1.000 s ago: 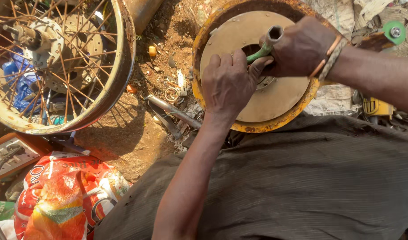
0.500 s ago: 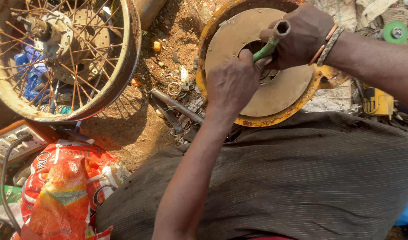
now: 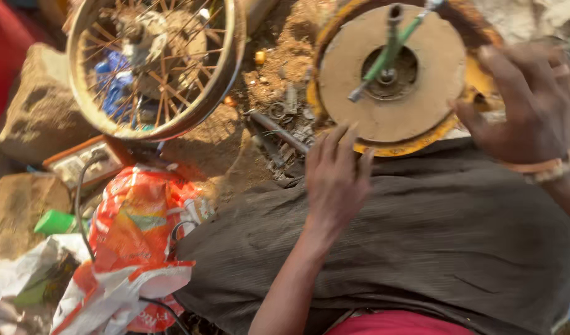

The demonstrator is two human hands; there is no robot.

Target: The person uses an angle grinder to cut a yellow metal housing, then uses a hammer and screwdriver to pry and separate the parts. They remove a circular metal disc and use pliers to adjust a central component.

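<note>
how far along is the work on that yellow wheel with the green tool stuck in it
Done: the green tool stands seated in the hub of the yellow wheel, which rests on the cloth-covered lap. In hand: nothing; the left hand hovers open by the wheel's lower rim, the right hand open beside its right edge. Left: the spoked wheel lies untouched on the dirt.

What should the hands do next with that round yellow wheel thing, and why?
Probably the right hand should close on the yellow rim to steady the disc. Both hands are open: the right only brushes the rim and the left hand hovers just below it, while the green-handled tool sits in the hub unheld.
</note>
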